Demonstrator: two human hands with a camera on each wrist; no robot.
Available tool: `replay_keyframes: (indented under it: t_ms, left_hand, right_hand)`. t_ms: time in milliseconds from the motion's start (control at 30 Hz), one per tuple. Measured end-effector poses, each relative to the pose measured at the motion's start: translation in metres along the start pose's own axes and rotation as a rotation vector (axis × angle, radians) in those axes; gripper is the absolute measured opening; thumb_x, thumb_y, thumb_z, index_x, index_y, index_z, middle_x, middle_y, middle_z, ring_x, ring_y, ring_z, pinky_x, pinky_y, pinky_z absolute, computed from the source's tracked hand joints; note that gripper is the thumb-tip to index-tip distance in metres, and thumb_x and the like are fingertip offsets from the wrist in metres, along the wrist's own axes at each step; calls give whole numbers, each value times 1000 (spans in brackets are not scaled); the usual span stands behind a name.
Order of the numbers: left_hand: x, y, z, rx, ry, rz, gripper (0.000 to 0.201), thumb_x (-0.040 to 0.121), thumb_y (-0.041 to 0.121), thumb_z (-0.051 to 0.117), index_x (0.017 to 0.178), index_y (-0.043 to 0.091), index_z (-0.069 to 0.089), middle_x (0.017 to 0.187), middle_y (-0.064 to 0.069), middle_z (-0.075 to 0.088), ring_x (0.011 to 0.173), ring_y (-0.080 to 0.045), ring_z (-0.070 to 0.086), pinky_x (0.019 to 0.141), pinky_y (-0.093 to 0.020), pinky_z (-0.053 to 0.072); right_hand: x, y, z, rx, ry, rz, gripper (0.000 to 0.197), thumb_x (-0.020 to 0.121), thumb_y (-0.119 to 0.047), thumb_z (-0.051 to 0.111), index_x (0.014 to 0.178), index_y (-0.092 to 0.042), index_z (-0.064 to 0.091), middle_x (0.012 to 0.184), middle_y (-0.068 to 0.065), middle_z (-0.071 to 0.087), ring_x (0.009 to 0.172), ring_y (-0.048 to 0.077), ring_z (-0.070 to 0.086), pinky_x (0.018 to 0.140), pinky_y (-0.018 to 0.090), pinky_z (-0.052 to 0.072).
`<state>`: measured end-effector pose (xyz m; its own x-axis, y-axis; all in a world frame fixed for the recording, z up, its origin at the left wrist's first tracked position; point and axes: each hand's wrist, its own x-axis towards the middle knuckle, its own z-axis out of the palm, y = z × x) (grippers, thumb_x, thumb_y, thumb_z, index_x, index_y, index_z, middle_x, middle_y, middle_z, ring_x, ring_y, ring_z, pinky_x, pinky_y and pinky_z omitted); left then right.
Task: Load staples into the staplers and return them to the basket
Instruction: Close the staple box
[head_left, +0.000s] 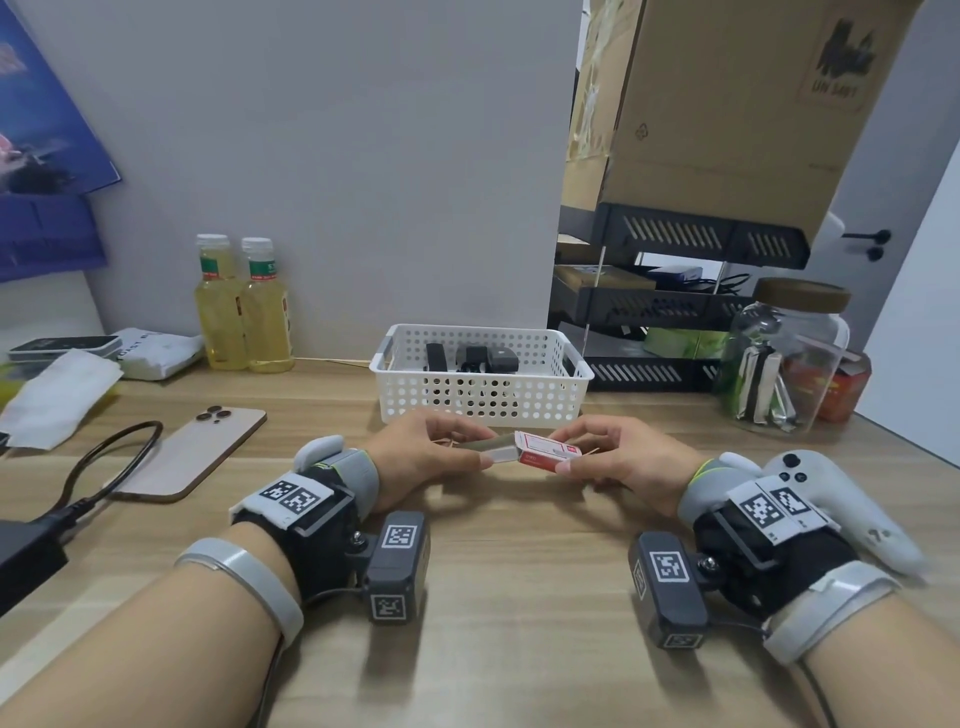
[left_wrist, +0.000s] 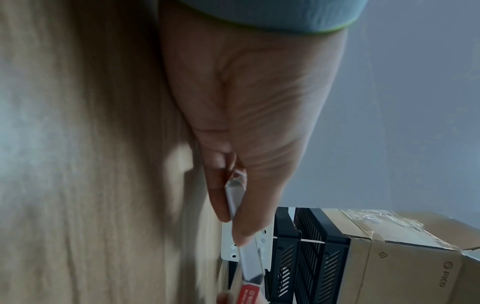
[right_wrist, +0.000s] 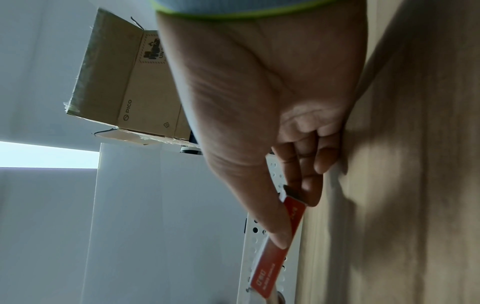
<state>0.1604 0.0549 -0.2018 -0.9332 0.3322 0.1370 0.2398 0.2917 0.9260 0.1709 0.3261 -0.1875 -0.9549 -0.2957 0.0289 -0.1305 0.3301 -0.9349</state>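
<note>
Above the desk, just in front of the basket, my right hand (head_left: 584, 457) pinches a small red and white staple box (head_left: 545, 449) by its sleeve, also seen as the red box (right_wrist: 270, 269) in the right wrist view. My left hand (head_left: 467, 449) pinches the grey inner tray (head_left: 488, 447) that sticks out of the box's left end, the tray (left_wrist: 246, 257) showing between thumb and fingers. The white perforated basket (head_left: 483, 400) stands behind both hands with dark staplers (head_left: 485, 358) inside.
A phone (head_left: 192, 452) with a black cable (head_left: 114, 457) lies left. Two yellow bottles (head_left: 244, 306) stand at the back left. A glass jar (head_left: 789, 358), black trays (head_left: 665, 306) and a cardboard box (head_left: 737, 104) stand at right. A white controller (head_left: 841, 504) lies by my right wrist.
</note>
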Motion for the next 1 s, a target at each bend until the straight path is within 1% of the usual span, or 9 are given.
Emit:
replay_keyframes:
  t_ms: [100, 200, 367, 500, 567, 667, 733, 867, 1000]
  left_hand:
    - [-1, 2, 0, 40, -10, 4, 44, 55, 48, 87, 97, 35, 80, 102, 0, 78, 97, -18, 71, 101, -44, 52]
    - [-1, 3, 1, 67, -17, 0, 39, 59, 44, 89, 97, 36, 80, 100, 3, 78, 101, -24, 71, 99, -44, 53]
    - [-1, 4, 8, 52, -22, 22, 41, 59, 45, 88, 97, 34, 79, 97, 3, 79, 96, -19, 72, 98, -45, 54]
    - [3, -3, 7, -76, 57, 6, 48, 59, 31, 92, 103, 31, 75, 103, -4, 77, 101, -30, 71, 94, -46, 57]
    - [5, -8, 5, -197, 48, -19, 52, 64, 19, 92, 111, 23, 71, 103, -9, 76, 96, -32, 73, 90, -46, 58]
    - [5, -6, 5, -382, 26, -39, 42, 78, -2, 80, 116, 5, 64, 102, -17, 76, 85, -28, 74, 74, -36, 61]
    - [6, -6, 4, -469, 37, -48, 38, 80, -6, 74, 116, -1, 64, 103, -20, 75, 85, -27, 74, 71, -31, 62]
    - [6, -5, 3, -564, 38, -46, 45, 73, -2, 76, 117, -4, 66, 107, -25, 73, 94, -30, 73, 82, -27, 61]
    - [3, -3, 6, -468, 7, -7, 44, 67, 4, 80, 111, 3, 72, 105, -24, 74, 91, -30, 74, 80, -28, 61]
  right_hand:
    - [-1, 0, 2, 39, -6, -13, 26, 81, -1, 78, 105, -10, 74, 106, 14, 76, 77, 20, 57, 63, 26, 42]
    - [-1, 0, 3, 68, -13, -15, 26, 80, -1, 78, 105, -9, 74, 99, 10, 76, 79, 23, 54, 62, 27, 40]
    - [1, -1, 11, 48, -11, -40, 26, 79, -3, 80, 103, -13, 76, 95, 12, 75, 75, 18, 57, 63, 27, 43]
    - [2, 0, 11, 30, 36, -51, 27, 81, -3, 79, 105, -12, 75, 94, 9, 74, 70, 12, 60, 62, 29, 49]
    - [3, 2, 9, 60, 69, -49, 27, 82, -1, 77, 107, -9, 74, 89, 6, 73, 63, 10, 59, 61, 29, 50]
    - [5, 5, 8, 124, 90, -36, 27, 82, 1, 77, 107, -9, 73, 84, 3, 73, 69, 21, 54, 60, 28, 48]
    - [5, 7, 7, 147, 95, -29, 27, 82, 0, 77, 107, -8, 73, 83, 1, 74, 73, 26, 50, 60, 27, 47]
    - [5, 5, 7, 165, 91, -28, 25, 83, 1, 75, 106, -10, 73, 77, -3, 71, 55, 13, 47, 59, 27, 46]
    - [3, 3, 9, 159, 68, -45, 28, 83, 1, 76, 109, -6, 72, 81, 2, 69, 53, 8, 52, 60, 28, 47]
